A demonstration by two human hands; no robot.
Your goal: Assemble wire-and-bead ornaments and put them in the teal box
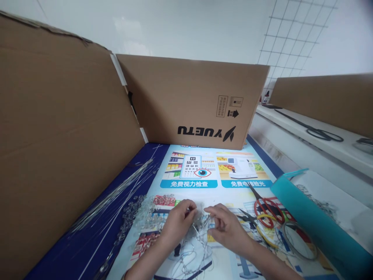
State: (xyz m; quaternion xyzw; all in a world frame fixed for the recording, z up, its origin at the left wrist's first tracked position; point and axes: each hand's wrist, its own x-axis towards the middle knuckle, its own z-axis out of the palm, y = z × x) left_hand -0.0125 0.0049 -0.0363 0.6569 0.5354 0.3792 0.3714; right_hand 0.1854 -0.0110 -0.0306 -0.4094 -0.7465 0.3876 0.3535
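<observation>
While the left hand [178, 221] pinches at the thin wire [201, 229] between the two hands, the right hand [225, 227] sits just beside it, fingers slightly parted; whether they grip a strand, I can't tell. And look, loose loops trail below over the printed surface [230, 210]: a tug there could snag and kink them. Clear beads [151, 212] lie by the left forearm, so a careless sweep might scatter them!
</observation>
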